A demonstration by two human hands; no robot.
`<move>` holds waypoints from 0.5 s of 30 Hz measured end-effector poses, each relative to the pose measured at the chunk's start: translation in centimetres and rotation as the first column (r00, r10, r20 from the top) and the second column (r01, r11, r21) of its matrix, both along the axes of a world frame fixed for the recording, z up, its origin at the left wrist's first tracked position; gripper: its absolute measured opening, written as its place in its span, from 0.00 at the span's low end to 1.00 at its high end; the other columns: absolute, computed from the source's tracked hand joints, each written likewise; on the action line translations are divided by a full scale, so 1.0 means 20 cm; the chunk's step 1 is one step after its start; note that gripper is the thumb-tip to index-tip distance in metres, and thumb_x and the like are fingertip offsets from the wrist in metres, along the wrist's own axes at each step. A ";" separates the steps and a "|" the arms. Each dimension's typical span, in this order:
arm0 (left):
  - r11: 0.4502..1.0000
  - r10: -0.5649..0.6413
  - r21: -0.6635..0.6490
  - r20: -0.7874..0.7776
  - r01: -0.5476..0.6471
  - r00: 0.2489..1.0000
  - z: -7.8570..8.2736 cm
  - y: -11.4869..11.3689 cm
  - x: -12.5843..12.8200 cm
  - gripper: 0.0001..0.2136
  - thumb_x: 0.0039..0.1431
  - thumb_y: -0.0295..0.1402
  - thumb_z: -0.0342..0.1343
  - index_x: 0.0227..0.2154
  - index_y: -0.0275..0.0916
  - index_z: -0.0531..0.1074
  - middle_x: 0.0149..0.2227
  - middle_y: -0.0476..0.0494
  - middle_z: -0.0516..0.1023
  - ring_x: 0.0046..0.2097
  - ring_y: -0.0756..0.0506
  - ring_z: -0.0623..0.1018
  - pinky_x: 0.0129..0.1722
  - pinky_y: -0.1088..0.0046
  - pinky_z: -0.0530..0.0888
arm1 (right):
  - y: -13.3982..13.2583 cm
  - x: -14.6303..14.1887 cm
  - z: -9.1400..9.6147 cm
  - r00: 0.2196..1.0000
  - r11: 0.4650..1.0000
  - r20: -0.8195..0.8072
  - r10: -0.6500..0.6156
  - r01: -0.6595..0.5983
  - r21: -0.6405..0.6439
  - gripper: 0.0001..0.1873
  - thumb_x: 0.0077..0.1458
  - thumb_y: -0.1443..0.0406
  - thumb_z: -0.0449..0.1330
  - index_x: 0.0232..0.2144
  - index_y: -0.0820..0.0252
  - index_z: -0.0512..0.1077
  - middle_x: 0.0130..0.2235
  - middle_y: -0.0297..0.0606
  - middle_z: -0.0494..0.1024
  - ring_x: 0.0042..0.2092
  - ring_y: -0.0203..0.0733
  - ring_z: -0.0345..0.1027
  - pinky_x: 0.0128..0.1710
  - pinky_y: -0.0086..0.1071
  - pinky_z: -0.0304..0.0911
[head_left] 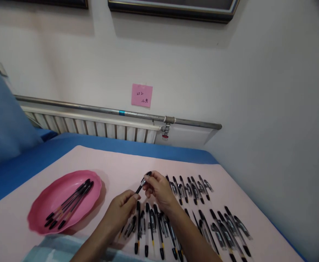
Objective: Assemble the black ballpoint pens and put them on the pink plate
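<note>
In front of me both hands are closed on one black pen (pixel 139 188), held slanted above the pink sheet. My left hand (pixel 121 208) pinches the lower barrel between thumb and fingers. At the upper end, my right hand (pixel 159 188) grips the black pen cap (pixel 148 174), which sits on or against the pen's end; I cannot tell how far it is pushed on. Below my hands lie several uncapped pens (pixel 146 229) and loose caps (pixel 130 226). To the left, a pink scalloped dish (pixel 54 193) holds several capped-looking pens (pixel 73 205).
More pens and caps (pixel 195 191) lie in a row at the back right, with another group (pixel 227 233) at the front right. A light-blue cloth (pixel 52 249) is at the front left edge. Behind the table stand a radiator (pixel 110 131) and a pipe (pixel 94 108).
</note>
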State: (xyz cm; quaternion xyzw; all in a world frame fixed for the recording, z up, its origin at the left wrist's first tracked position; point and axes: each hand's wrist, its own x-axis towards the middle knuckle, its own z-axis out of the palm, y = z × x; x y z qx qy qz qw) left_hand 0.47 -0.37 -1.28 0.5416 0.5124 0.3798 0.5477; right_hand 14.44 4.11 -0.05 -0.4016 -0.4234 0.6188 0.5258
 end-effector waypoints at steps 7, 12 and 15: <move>1.000 0.026 0.007 0.034 -0.026 0.999 -0.01 0.01 -0.01 0.16 0.51 0.46 0.48 0.20 0.38 0.62 0.16 0.58 0.58 0.18 0.55 0.56 0.18 0.80 0.52 | -0.02 -0.05 -0.06 0.987 0.990 0.088 0.137 -0.138 0.004 0.11 0.43 0.60 0.60 0.24 0.62 0.65 0.18 0.30 0.71 0.16 0.29 0.60 0.14 0.22 0.54; 0.998 0.057 -0.037 0.110 -0.053 0.992 -0.01 0.02 -0.01 0.16 0.49 0.45 0.51 0.34 0.38 0.64 0.18 0.58 0.61 0.17 0.55 0.56 0.17 0.80 0.51 | -0.01 -0.04 -0.06 0.987 0.992 0.100 0.122 -0.121 -0.021 0.13 0.42 0.59 0.61 0.22 0.62 0.64 0.17 0.28 0.69 0.14 0.26 0.56 0.13 0.21 0.49; 0.996 0.083 -0.016 0.088 -0.082 0.993 0.00 0.02 -0.01 0.17 0.47 0.44 0.53 0.37 0.37 0.64 0.18 0.59 0.60 0.17 0.56 0.56 0.17 0.81 0.52 | -0.01 -0.04 -0.05 0.988 0.992 0.087 0.127 -0.126 -0.024 0.12 0.43 0.59 0.61 0.22 0.62 0.64 0.17 0.28 0.69 0.14 0.26 0.56 0.13 0.21 0.49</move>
